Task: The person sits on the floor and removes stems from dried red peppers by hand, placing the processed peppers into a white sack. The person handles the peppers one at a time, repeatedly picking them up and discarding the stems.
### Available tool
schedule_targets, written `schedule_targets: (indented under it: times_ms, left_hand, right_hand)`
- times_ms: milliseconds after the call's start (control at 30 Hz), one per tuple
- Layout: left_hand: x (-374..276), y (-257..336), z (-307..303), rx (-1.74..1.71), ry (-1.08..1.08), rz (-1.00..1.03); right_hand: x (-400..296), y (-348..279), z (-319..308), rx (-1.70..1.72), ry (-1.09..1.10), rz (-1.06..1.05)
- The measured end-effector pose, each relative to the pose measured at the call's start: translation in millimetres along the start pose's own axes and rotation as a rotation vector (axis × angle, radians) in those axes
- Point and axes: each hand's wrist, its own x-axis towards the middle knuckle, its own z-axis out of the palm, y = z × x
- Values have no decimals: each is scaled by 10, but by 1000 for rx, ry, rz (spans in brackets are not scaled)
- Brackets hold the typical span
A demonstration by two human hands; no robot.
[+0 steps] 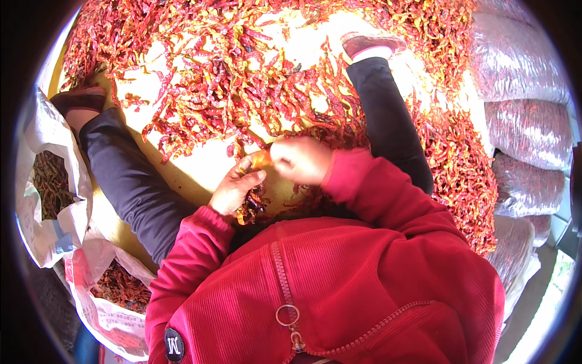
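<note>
My left hand (238,186) is in front of my jacket, curled around several dried chili peppers (250,210) whose dark red and yellow ends hang below the fingers. An orange dried chili pepper (261,159) spans the gap between both hands. Blurred by motion, my right hand (300,159) has its fingers curled in at that pepper's right end; its fingertips are hard to make out. Just beyond the hands, a loose spread of red dried chili peppers (254,95) lies between my legs on a pale yellow mat (195,175).
Thicker heaps of dried chili peppers (459,182) extend along the right and far sides. Filled clear plastic bags (527,132) are stacked at the right edge. To the left stand an open white sack (38,241) with brownish contents and another sack (113,325) holding red pieces.
</note>
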Motion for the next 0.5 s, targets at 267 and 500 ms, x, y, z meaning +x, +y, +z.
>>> schedule_targets:
  times_ms: [267, 500]
  left_hand:
    - [1, 53, -136, -34, 170, 6]
    - [-5, 118, -140, -75, 125, -20]
  right_hand:
    - [465, 468, -192, -17, 180, -168]
    - [434, 1229, -489, -489, 6, 352]
